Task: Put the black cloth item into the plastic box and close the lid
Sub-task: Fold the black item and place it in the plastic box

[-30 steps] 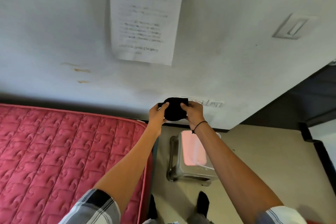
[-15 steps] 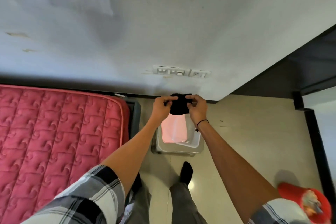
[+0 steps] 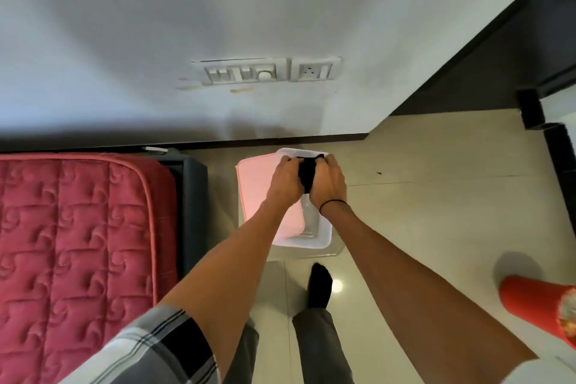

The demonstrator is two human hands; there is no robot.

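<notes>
A small black cloth item (image 3: 307,173) is pinched between both hands over the open clear plastic box (image 3: 322,232) on the floor. My left hand (image 3: 285,182) grips its left side and my right hand (image 3: 330,185) grips its right side. The pink lid (image 3: 252,187) lies askew across the box's left part, leaving the right part open. Most of the cloth is hidden between my fingers, and my arms cover part of the box and lid.
A red quilted mattress (image 3: 78,243) on a dark frame lies to the left of the box. The white wall with a switch panel (image 3: 265,70) is just behind it. My socked foot (image 3: 319,288) stands near the box. A red object (image 3: 536,305) sits at the right edge.
Both hands have carried the black cloth down from wall height to just above the open box. The view has tilted down towards the floor and closer to the box.
</notes>
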